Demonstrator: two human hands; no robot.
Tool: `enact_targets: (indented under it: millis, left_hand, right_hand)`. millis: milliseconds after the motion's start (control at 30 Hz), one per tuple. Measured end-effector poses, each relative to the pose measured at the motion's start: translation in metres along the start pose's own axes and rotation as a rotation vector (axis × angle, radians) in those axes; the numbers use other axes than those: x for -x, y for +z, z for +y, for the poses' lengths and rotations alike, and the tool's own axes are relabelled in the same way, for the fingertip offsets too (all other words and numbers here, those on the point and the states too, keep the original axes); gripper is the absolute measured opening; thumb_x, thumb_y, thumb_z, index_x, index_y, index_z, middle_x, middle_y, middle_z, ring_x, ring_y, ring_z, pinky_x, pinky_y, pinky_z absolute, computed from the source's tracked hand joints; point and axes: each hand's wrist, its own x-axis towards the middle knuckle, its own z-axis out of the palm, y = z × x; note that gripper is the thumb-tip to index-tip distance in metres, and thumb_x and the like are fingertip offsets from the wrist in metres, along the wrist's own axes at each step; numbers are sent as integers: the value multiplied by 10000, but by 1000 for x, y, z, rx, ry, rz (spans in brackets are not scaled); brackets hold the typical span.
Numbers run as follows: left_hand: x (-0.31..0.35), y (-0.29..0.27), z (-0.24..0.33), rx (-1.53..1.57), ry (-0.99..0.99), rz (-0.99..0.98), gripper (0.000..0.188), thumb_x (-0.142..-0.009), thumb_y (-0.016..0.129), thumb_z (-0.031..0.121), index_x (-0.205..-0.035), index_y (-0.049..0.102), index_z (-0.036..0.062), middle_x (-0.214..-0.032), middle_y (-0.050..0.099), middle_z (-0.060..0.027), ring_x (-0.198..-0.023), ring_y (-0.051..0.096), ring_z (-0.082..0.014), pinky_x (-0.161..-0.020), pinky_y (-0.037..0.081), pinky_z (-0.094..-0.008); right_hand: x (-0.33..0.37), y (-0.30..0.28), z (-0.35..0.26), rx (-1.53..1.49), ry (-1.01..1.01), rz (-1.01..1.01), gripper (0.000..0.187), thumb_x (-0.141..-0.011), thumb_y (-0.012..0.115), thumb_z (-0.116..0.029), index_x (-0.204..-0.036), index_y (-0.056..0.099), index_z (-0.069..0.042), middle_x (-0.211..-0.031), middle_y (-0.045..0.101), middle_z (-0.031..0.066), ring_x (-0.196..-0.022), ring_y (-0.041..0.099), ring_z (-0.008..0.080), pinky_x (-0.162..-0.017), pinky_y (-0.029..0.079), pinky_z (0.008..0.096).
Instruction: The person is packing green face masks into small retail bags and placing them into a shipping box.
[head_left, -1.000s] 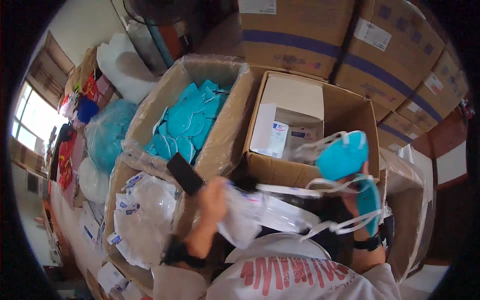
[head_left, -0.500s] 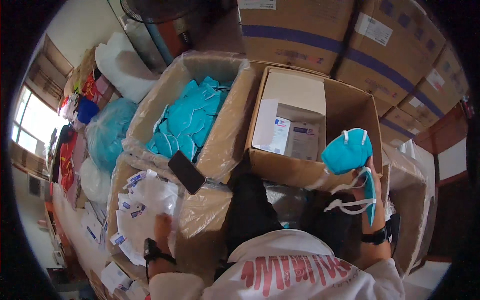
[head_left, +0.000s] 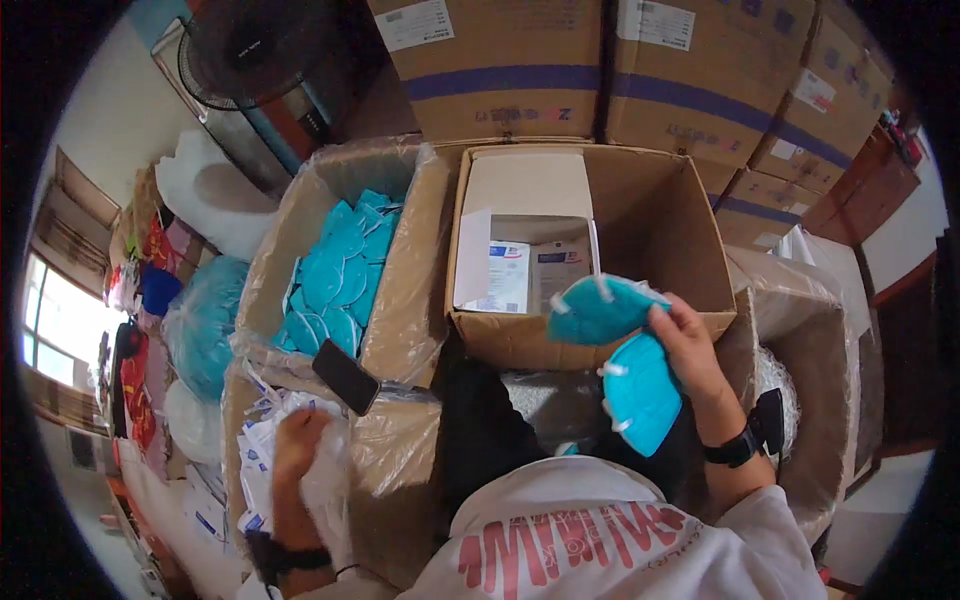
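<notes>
Two teal masks [head_left: 645,395] were pinched in right hand [head_left: 692,348], near open carton [head_left: 520,342]; its white box [head_left: 530,182] held packets [head_left: 511,278]. Left hand [head_left: 298,440] curled at labelled pouches [head_left: 258,470], hold unclear. Phone [head_left: 346,378] lay by lined carton [head_left: 408,270] of loose masks [head_left: 340,265].

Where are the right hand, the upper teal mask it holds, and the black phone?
Right hand [head_left: 693,347], head view: on its back.
Upper teal mask [head_left: 597,314], head view: on its teal body.
Black phone [head_left: 346,378], head view: on its dark face.
</notes>
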Motion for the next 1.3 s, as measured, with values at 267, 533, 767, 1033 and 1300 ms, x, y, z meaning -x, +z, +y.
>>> enact_targets:
  millis: [267,533,767,1033,1300]
  left_hand:
    - [-8,121,242,606,793,-622,389,-849,530,196,-1187,466,15,-1165,501,-101,-1059,481,-168,-897,387,-298]
    - [13,197,241,1186,261,-583,367,-920,425,268,-1153,484,-9,-1036,545,-50,-952,482,-91,-852,379,-238]
    - [29,189,225,1099,424,-638,427,-888,494,255,-1213,381,1,-1107,484,-61,-990,456,-107,-851,377,-251]
    - [-5,167,208,1105,451,-124,364,-909,446,233,-1163,440,-27,-1053,540,-79,-946,498,-120,-833,396,-262]
    - [3,181,204,1359,139,-95,373,-903,458,242,-1157,447,-32,-1042,541,-74,-936,503,-135,-834,397,-267]
  right_hand:
    - [25,15,-20,165,-154,-265,190,-861,531,-154,-995,518,-20,-817,558,13,-741,505,75,-655,425,227]
    - [36,9,-27,531,-472,41,299,-851,496,-144,-1134,424,-81,-809,598,144,-742,597,300,-640,463,359]
    - [20,26,-25,885,-476,-22,383,-796,595,-242,-1114,431,-104,-768,583,147,-695,577,335,-581,460,390]
    - [29,38,6,-34,-125,-124,464,-872,515,-286,-1220,378,-11,-1126,479,88,-1025,460,157,-887,371,312]
    - [45,84,51,-264,62,-142,390,-936,375,-278,-1210,394,-2,-1110,493,56,-1016,443,124,-895,362,284]
